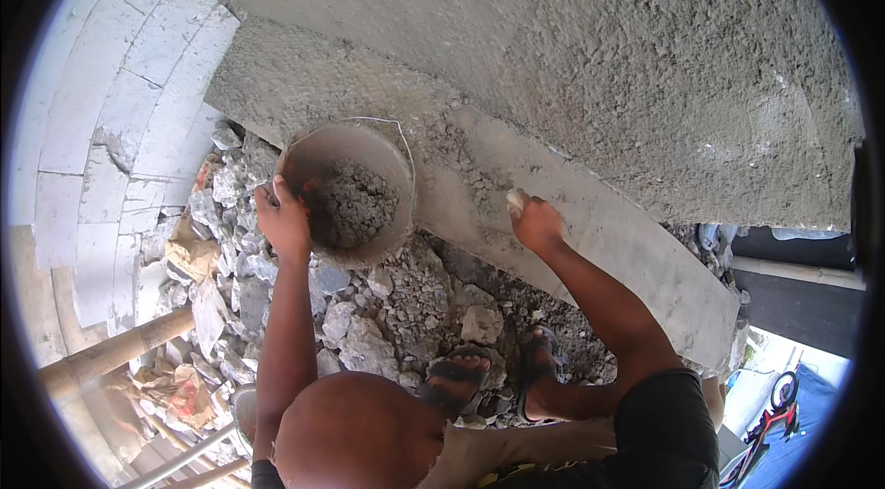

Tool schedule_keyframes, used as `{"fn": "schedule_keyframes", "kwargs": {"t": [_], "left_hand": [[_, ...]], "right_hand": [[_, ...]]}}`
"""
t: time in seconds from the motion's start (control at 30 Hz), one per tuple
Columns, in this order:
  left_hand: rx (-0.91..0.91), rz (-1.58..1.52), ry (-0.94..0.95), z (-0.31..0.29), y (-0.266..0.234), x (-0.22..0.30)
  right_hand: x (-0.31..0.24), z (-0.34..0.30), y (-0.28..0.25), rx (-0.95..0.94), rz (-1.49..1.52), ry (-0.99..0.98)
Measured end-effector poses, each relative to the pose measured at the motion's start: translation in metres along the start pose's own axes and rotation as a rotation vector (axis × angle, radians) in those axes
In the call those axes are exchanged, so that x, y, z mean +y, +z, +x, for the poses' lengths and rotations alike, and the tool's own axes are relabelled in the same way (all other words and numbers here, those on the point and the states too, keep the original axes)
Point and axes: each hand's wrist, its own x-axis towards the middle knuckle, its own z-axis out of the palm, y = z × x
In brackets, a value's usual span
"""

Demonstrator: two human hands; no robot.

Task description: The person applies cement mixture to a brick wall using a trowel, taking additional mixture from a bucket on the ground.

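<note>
My left hand [281, 223] grips the near rim of a round metal bucket [369, 134] partly filled with grey wet mortar [355, 203]. The bucket leans against the base of a rough plastered wall [590, 47]. My right hand [536, 223] is closed on a small pale tool [514, 201] and presses it on a long, smooth cement-coated strip [645, 259] that slants along the foot of the wall. I cannot tell what kind of tool it is. My sandalled feet [456, 378] stand on rubble below.
Broken stones and rubble [396, 305] cover the ground under the bucket. A pale block wall [101, 148] curves at the left. A bamboo pole [111, 355] and crumpled paper sacks [180, 392] lie lower left. A red bicycle [772, 420] stands on blue sheeting lower right.
</note>
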Motion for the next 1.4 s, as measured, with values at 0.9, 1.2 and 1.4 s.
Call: {"fn": "schedule_keyframes", "kwargs": {"t": [0.9,1.2,1.4], "left_hand": [[0.039,-0.084,-0.107,0.003,0.008,-0.012],[0.116,-0.041,-0.002,0.004,0.012,-0.031],[0.093,-0.094,-0.019,0.006,0.014,-0.032]], "right_hand": [[-0.109,0.098,-0.018,-0.286,1.116,0.217],[-0.133,0.024,-0.105,-0.263,1.070,0.052],[-0.157,-0.034,-0.115,0.210,0.525,-0.607]]}}
